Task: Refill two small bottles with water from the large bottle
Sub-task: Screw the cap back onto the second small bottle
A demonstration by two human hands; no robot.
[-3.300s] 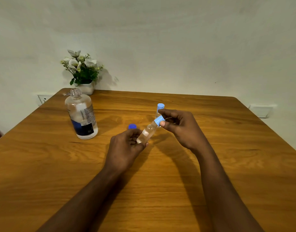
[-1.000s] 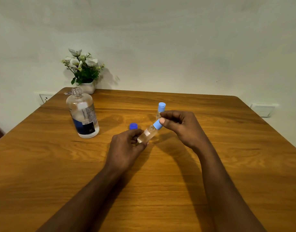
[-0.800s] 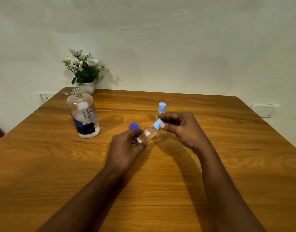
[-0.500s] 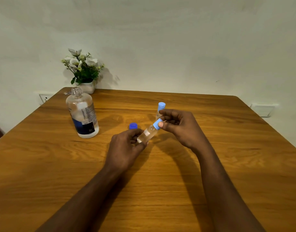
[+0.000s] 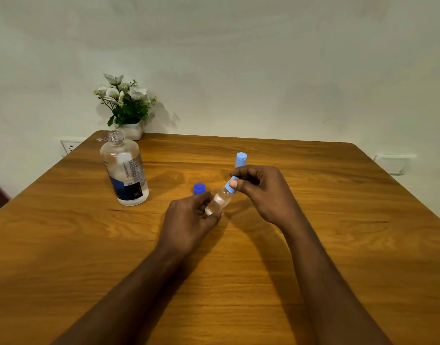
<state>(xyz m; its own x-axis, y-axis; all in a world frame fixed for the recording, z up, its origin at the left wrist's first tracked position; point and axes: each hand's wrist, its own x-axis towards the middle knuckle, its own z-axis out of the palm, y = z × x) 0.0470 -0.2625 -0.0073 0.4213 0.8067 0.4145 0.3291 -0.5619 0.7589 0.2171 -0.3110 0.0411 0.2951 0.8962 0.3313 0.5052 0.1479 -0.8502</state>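
My left hand (image 5: 189, 217) holds the bottom of a small bottle (image 5: 219, 201), which is tilted over the table (image 5: 64, 245). My right hand (image 5: 261, 192) pinches its light blue cap (image 5: 231, 187). Behind my right hand stands the second small bottle (image 5: 240, 160) (only its capped top shows). The large bottle (image 5: 124, 170) stands open at the left, and a dark blue cap (image 5: 199, 188) lies near it. A flower pot (image 5: 128, 108) stands at the wall.
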